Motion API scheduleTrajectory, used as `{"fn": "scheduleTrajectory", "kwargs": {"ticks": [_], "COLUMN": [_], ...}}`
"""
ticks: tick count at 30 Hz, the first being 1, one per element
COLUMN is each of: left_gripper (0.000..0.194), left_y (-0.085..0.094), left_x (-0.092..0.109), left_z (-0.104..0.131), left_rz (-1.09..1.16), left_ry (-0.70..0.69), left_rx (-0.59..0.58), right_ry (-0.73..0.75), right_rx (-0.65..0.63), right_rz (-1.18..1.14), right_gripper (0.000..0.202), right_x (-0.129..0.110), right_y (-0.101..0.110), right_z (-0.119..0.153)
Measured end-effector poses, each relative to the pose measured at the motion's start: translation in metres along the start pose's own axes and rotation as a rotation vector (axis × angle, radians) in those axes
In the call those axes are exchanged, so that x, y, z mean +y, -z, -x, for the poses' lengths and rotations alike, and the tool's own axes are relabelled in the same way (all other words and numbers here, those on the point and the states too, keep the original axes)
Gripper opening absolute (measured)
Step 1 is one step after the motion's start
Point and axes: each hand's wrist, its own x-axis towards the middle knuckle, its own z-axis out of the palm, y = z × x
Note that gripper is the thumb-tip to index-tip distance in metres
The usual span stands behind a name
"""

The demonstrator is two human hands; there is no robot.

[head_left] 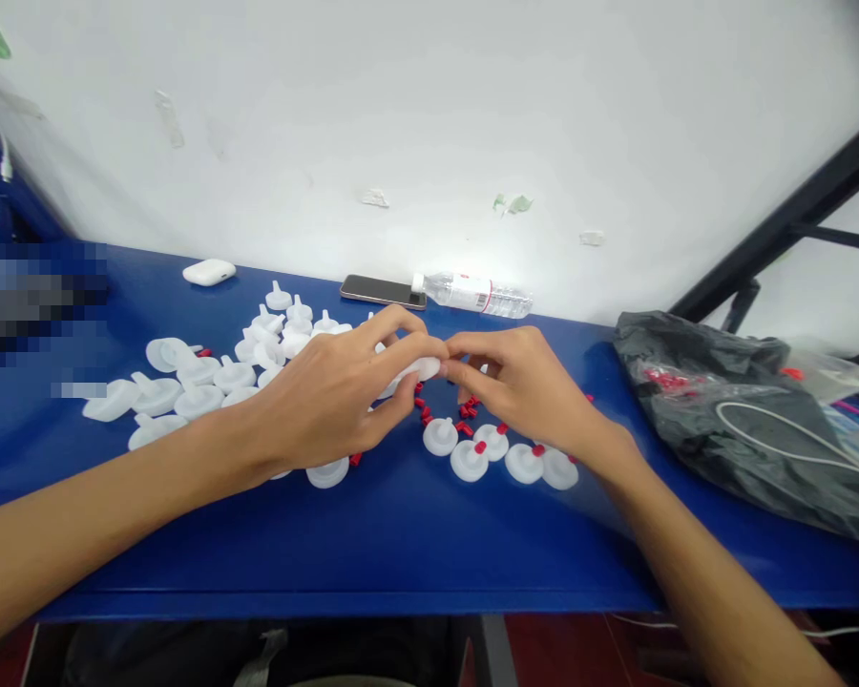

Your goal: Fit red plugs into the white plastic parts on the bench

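My left hand (350,382) grips a white plastic disc with a spout (424,367) between thumb and fingers, over the middle of the blue table. The fingertips of my right hand (505,377) are pinched together at the disc's right end; whatever they hold is hidden. Under my hands lie several small red caps (467,410). Several white discs with red caps on their spouts (470,460) rest in front of my right hand. A heap of bare white spouted discs (200,399) spreads to the left, partly behind my left forearm.
Along the wall, a phone (383,291) lies beside a clear water bottle (476,294) on its side. A white earbud case (210,273) sits at the back left of the blue table (401,563). To the right are a black plastic bag (730,429) and a white cable (780,444).
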Motion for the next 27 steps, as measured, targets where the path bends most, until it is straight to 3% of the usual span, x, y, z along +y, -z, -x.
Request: {"fn": "scheduleTrajectory", "kwargs": {"ticks": [27], "left_gripper": [0.026], "left_y": [0.0015], "left_x": [0.0010], "left_z": [-0.0008], "left_rz": [-0.034], "left_ry": [-0.021], "left_rx": [-0.013], "right_ry": [-0.028], "right_rx": [-0.039], "right_rz": [0.030], "right_gripper": [0.016], "right_x": [-0.0043], "right_y": [0.0015], "right_z": [0.0013]}}
